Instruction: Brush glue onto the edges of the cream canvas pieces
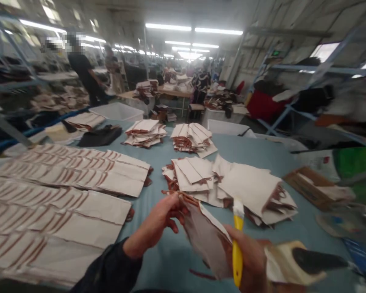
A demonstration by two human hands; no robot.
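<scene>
My left hand (158, 221) pinches the top corner of a grey-white cut piece with a brown edge (205, 240), held up over the blue table (167, 162). My right hand (250, 260) is closed round a yellow-handled brush (238, 240) with white bristles pointing up, and it also touches the lower edge of the same piece. Just beyond the hands lies a loose heap of similar pieces (228, 183).
Rows of overlapped pieces (64, 191) cover the table's left side. Two more stacks (171, 136) sit farther back. A cardboard tray (317, 187) and a green object (356, 171) are at the right. People stand in the background by other tables and shelves.
</scene>
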